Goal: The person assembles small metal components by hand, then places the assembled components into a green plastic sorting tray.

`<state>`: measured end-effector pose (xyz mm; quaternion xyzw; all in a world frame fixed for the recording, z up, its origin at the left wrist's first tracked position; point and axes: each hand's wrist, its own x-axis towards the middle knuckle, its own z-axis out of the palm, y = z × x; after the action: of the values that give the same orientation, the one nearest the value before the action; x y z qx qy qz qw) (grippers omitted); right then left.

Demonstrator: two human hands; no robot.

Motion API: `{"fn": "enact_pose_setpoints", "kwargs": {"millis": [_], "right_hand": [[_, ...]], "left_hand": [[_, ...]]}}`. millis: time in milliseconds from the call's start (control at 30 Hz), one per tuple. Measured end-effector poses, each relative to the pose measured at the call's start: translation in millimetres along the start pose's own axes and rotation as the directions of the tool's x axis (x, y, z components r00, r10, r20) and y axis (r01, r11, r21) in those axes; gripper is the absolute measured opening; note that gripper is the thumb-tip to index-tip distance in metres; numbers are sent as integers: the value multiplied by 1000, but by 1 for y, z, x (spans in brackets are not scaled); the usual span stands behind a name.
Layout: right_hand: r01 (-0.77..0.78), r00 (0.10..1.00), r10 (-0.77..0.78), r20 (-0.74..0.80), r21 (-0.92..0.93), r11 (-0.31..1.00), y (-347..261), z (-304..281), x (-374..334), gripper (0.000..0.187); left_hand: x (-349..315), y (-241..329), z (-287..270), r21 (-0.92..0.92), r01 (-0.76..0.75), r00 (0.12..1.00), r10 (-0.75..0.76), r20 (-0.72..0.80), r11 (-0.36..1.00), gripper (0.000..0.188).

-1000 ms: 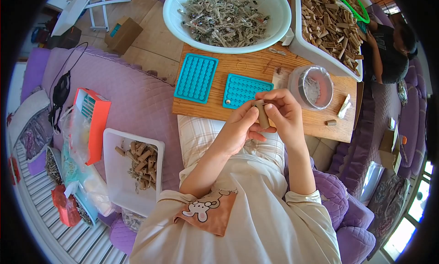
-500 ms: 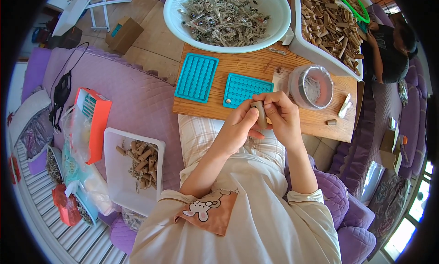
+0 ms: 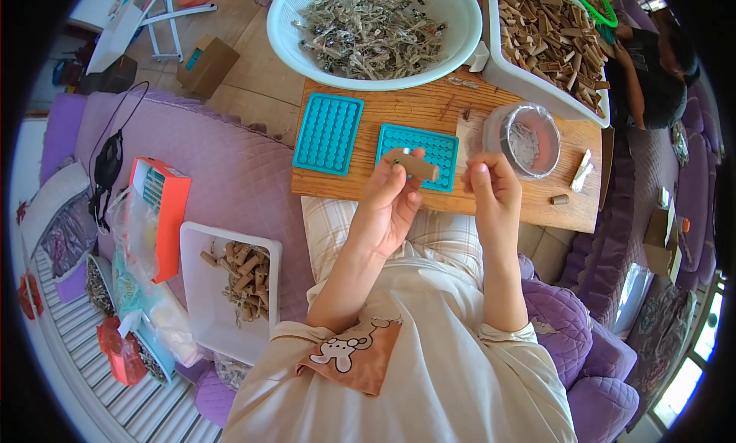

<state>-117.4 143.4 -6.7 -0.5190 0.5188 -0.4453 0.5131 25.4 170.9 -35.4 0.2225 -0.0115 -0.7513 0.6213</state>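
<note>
In my left hand (image 3: 387,201) is a brown, tube-shaped piece (image 3: 416,166), gripped between thumb and fingers and lying nearly sideways. Beneath it on the wooden table lies a teal tray with rows of round pockets (image 3: 429,145). My right hand (image 3: 494,184) is apart from the piece, to its right, with thumb and fingertips pinched together. Whatever the pinch may hold is too small to make out. Close beyond that hand stands a round tub lined with clear plastic (image 3: 529,142), with small pale bits inside.
A second teal tray (image 3: 328,133) lies to the left. At the back are a pale basin (image 3: 284,29) of clear-wrapped small parts and a white bin (image 3: 529,85) of brown pieces. A white tray (image 3: 207,305) with more brown pieces sits left. A co-worker (image 3: 652,75) is at the far right.
My hands have come apart. The left has lifted the brown piece up and to the left and tipped it sideways; the right has let go of it and moved right.
</note>
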Motion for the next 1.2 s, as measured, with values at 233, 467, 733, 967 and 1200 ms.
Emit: {"fn": "enact_pose_setpoints", "kwargs": {"millis": [233,467,733,967,1200], "right_hand": [[-111,975,83,205,131,985,-20,14,-26,33],[-223,957,100,271,475,851,-23,25,-32,29],[327,908,-353,228,141,934,-30,23,-41,34],[453,846,-440,300,30,891,-25,24,-46,34],[534,831,-512,218,-53,844,-23,25,-45,34]], "left_hand": [[-15,-18,5,637,-718,603,708,368,280,38],[-16,-14,-1,542,-733,339,470,815,-411,43],[-26,-7,12,582,-729,684,376,625,359,71],[-31,-18,36,524,-723,685,370,628,450,63],[-32,-20,40,615,-706,707,385,593,351,52]]}}
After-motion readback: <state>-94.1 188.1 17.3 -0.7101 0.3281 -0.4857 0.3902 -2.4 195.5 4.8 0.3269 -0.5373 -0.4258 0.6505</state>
